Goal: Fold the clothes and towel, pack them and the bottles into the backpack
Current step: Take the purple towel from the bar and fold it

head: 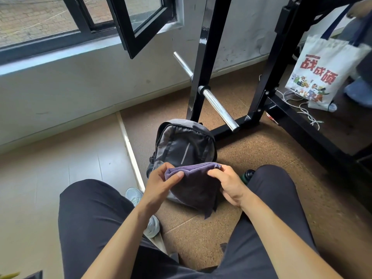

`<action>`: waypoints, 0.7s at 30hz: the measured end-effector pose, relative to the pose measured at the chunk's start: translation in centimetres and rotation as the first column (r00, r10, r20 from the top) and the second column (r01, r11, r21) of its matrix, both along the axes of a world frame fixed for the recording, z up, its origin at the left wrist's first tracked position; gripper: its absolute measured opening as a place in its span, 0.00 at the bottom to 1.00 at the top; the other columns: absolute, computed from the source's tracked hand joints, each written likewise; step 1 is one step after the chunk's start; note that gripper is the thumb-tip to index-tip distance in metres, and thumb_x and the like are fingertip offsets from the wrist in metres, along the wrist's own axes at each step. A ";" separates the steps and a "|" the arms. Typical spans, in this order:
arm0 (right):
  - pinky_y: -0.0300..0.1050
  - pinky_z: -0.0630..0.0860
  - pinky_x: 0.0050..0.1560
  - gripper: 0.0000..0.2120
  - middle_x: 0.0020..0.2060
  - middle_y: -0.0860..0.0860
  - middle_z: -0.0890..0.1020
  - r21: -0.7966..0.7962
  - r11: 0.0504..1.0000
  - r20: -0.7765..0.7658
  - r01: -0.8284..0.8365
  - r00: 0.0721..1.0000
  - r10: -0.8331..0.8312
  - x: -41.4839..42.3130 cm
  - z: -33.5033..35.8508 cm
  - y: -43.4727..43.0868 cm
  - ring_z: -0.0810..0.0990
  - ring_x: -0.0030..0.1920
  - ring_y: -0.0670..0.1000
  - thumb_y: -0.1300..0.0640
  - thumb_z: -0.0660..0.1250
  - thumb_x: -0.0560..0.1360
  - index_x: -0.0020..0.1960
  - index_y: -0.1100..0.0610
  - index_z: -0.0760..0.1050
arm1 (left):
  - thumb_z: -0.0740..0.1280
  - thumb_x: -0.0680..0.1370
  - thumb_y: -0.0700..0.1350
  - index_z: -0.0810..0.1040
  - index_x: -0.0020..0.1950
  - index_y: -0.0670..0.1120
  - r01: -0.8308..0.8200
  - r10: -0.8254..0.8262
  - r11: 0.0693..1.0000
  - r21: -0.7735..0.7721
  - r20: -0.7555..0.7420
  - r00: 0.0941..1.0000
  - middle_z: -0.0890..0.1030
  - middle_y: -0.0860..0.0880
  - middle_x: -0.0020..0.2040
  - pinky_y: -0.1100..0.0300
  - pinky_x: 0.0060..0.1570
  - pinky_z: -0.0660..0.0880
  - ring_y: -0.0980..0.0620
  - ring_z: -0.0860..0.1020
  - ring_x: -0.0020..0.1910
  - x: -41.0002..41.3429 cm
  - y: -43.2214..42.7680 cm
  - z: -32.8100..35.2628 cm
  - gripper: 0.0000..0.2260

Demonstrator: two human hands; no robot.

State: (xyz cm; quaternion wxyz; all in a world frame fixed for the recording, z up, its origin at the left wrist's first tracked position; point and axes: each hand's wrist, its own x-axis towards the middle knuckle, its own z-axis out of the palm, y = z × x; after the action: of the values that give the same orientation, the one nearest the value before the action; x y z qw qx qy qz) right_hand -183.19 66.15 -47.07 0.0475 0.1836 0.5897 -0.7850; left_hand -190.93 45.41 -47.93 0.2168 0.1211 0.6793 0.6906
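Observation:
A folded purple towel (194, 184) hangs between my hands in front of my knees. My left hand (163, 179) pinches its upper left corner with thumb and fingers. My right hand (227, 182) grips its upper right corner. Behind the towel a grey and black backpack (185, 143) stands upright on the floor; its lower part is hidden by the towel. A dark bottle (249, 174) peeks out beside my right knee, mostly hidden by my leg.
A black metal rack (259, 109) with chrome bars (219, 106) stands just behind the backpack. A white tote bag (322, 73) hangs at the right, with white cords (306, 111) below it. An open window frame (138, 27) juts out above. My shoe (134, 195) is at the left.

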 end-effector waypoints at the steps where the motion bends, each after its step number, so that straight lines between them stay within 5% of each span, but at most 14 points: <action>1: 0.42 0.79 0.56 0.16 0.56 0.64 0.84 -0.022 1.000 -0.012 -0.013 1.000 0.013 -0.2 0.4 0.0 0.83 0.56 0.54 0.60 0.65 0.75 0.59 0.67 0.80 | 0.75 0.71 0.54 0.76 0.46 0.35 -0.008 0.008 1.000 0.016 0.007 1.000 0.78 0.46 0.39 0.66 0.41 0.73 0.55 0.76 0.40 -0.1 -0.1 0.1 0.22; 5: 0.48 0.79 0.61 0.14 0.58 0.65 0.82 -0.173 0.985 -0.038 -0.021 0.999 0.015 -1.0 3.2 0.0 0.82 0.58 0.58 0.62 0.58 0.83 0.62 0.66 0.78 | 0.81 0.63 0.62 0.82 0.57 0.42 0.063 -0.061 0.998 -0.027 0.071 0.996 0.86 0.48 0.51 0.63 0.49 0.78 0.53 0.83 0.51 -0.3 -0.5 0.2 0.32; 7: 0.49 0.79 0.62 0.14 0.58 0.64 0.83 -0.236 0.972 -0.055 -0.011 0.998 -0.002 -1.6 4.7 0.1 0.82 0.59 0.57 0.61 0.57 0.84 0.62 0.65 0.79 | 0.82 0.59 0.65 0.83 0.55 0.40 0.156 -0.147 0.986 -0.055 0.135 0.980 0.86 0.47 0.49 0.61 0.50 0.78 0.52 0.83 0.50 -0.1 -0.6 -0.1 0.36; 13: 0.50 0.79 0.59 0.17 0.57 0.58 0.85 -0.210 0.967 0.047 0.142 0.990 -0.135 -3.5 6.4 1.6 0.83 0.60 0.54 0.52 0.58 0.85 0.62 0.62 0.78 | 0.77 0.72 0.53 0.80 0.54 0.31 0.303 -0.282 0.949 -0.089 0.194 0.940 0.82 0.30 0.53 0.41 0.58 0.77 0.38 0.82 0.53 1.1 -0.5 0.3 0.25; 18: 0.53 0.73 0.68 0.32 0.63 0.57 0.82 -0.301 0.950 0.153 0.088 0.987 -0.043 -2.6 3.8 1.8 0.80 0.66 0.55 0.35 0.54 0.82 0.70 0.58 0.75 | 0.73 0.73 0.47 0.83 0.54 0.35 0.133 -0.150 0.989 0.070 0.403 0.903 0.84 0.36 0.53 0.55 0.52 0.80 0.41 0.83 0.53 2.0 0.4 1.0 0.16; 21: 0.54 0.68 0.72 0.31 0.68 0.58 0.78 -0.425 0.905 0.105 -0.017 0.992 0.068 -1.2 2.3 0.7 0.76 0.70 0.56 0.35 0.52 0.83 0.73 0.57 0.72 | 0.71 0.76 0.43 0.82 0.61 0.38 0.014 -0.092 0.988 0.155 0.509 0.856 0.84 0.38 0.57 0.56 0.52 0.82 0.44 0.84 0.54 1.9 0.7 1.8 0.16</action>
State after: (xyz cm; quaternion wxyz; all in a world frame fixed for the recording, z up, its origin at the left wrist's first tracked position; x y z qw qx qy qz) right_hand -184.38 66.89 -44.81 0.1378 0.2020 0.4052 -0.8809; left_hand -189.01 46.08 -46.15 0.4000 -0.0333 0.5408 0.7392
